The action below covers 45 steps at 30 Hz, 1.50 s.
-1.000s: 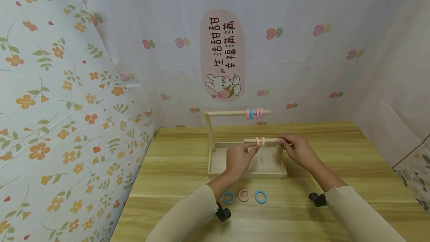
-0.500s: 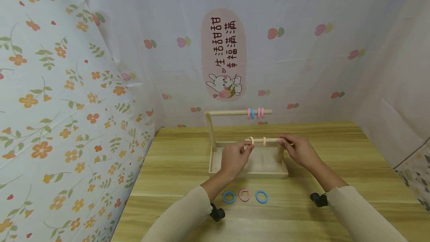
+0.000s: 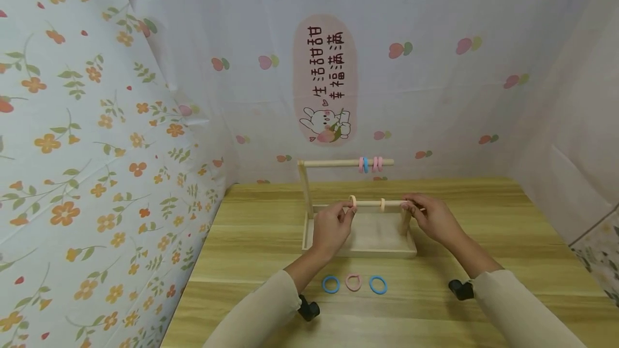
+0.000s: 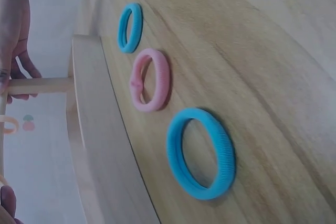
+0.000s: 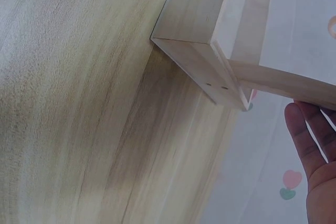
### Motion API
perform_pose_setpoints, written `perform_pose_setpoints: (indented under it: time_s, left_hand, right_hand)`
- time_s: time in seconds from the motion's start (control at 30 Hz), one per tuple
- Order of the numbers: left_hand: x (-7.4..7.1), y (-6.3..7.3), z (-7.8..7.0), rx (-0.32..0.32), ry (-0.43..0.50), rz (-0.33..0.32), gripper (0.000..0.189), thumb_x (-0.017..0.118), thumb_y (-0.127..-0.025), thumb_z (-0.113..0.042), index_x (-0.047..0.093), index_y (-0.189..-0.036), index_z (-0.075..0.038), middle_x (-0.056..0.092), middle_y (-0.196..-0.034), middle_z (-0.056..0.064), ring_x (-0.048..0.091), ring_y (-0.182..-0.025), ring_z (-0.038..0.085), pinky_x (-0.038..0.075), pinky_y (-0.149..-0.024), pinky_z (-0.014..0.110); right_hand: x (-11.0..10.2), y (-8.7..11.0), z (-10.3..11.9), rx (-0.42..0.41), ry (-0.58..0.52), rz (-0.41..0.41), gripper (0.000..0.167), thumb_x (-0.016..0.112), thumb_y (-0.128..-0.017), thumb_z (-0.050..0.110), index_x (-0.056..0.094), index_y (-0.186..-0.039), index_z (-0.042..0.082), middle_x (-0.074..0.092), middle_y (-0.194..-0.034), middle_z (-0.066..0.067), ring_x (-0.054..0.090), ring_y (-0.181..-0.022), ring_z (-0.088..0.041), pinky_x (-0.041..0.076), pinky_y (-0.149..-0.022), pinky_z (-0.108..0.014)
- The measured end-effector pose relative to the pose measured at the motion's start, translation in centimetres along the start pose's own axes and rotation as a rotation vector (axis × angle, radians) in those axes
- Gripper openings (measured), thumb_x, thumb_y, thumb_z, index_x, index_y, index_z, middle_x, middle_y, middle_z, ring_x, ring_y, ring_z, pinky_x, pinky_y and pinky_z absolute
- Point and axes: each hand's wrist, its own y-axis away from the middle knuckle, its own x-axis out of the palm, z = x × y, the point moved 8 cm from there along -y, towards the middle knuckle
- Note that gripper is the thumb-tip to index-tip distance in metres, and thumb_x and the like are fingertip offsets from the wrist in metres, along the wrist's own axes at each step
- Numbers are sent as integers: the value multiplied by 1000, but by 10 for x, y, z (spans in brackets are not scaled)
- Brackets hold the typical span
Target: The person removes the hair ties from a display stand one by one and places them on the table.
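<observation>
A wooden rack with a tray base (image 3: 362, 254) carries a low bar (image 3: 368, 203) and a taller bar (image 3: 333, 164). My left hand (image 3: 332, 228) pinches a pale orange hair tie (image 3: 353, 202) near the low bar's left end. Another pale orange hair tie (image 3: 383, 204) hangs farther right on the same bar. My right hand (image 3: 433, 220) grips the bar's right end where it meets the short post (image 3: 405, 223); in the right wrist view its fingers (image 5: 301, 124) lie against that post (image 5: 286, 81).
Several pink and blue hair ties hang on the taller bar, one a blue hair tie (image 3: 366, 165). On the table in front of the tray lie a blue hair tie (image 4: 202, 153), a pink hair tie (image 4: 161, 80) and another blue hair tie (image 4: 137, 27). A printed curtain (image 3: 435, 122) stands behind.
My left hand has slid left along the low bar with one pale orange hair tie, widening the gap to the other. My right hand keeps its hold on the bar's right end.
</observation>
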Motion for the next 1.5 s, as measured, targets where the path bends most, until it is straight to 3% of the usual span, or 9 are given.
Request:
perform_pose_setpoints:
  time_s: [0.2,0.33,0.53,0.7,0.8,0.87,1.07,1.3,1.5]
  left_hand:
    - [-4,4,3,-5,37,-19,12,79,-104,-17,80,-109,-6,51,-61,-4,33,-54,-5,32,-51,13]
    - [-5,8,8,-23,20,-16,10,79,-104,-17,78,-107,-8,57,-70,-2,45,-63,0,39,-56,13]
    - [-5,16,14,-26,-27,43,7,79,-104,-19,79,-105,-12,64,-99,9,62,-88,20,49,-73,19]
    - [-7,18,18,-11,-20,60,6,80,-104,-20,77,-103,-15,59,-134,13,63,-115,23,61,-91,28]
    - [-9,15,18,10,9,49,8,81,-103,-17,74,-100,-13,59,-145,14,67,-123,26,64,-98,34]
    - [-11,13,16,45,14,38,8,81,-102,-14,74,-100,-12,65,-141,13,71,-124,28,65,-97,36]
    - [-13,12,9,137,17,27,7,82,-99,-8,78,-104,-6,78,-120,12,80,-102,24,69,-86,34]
    - [-12,16,10,142,28,54,9,81,-100,-8,77,-108,-7,82,-124,10,82,-96,22,67,-86,27]
    - [-11,20,10,126,-19,74,7,80,-101,-11,79,-108,-8,81,-132,9,82,-94,18,68,-83,27]
  right_hand:
    - [0,1,0,18,-1,11,26,70,-107,1,74,-131,-5,80,-118,-23,80,-94,-39,69,-75,-45]
    - [0,1,1,17,2,11,25,70,-107,1,74,-131,-5,80,-119,-24,80,-95,-39,69,-74,-46]
    - [-2,2,3,15,-15,6,24,71,-106,0,75,-129,-5,80,-116,-23,80,-93,-38,69,-72,-44]
    - [-3,1,4,19,-15,5,22,70,-107,2,76,-128,-5,81,-112,-21,80,-93,-38,69,-73,-45]
    - [-3,-1,4,9,-13,1,22,70,-108,4,76,-127,-5,80,-110,-20,80,-93,-38,69,-73,-47]
    - [-4,-2,4,9,-14,2,22,69,-108,5,76,-128,-4,80,-111,-21,80,-93,-39,69,-73,-48]
    - [-3,-2,1,21,-10,18,24,69,-109,6,75,-129,-5,80,-113,-22,80,-95,-40,69,-74,-48]
    - [-3,-1,1,17,1,7,23,69,-109,6,76,-128,-4,80,-110,-19,79,-94,-39,69,-73,-47]
    - [-2,-2,4,2,1,5,22,70,-108,6,76,-128,-3,81,-109,-18,80,-92,-37,69,-73,-47]
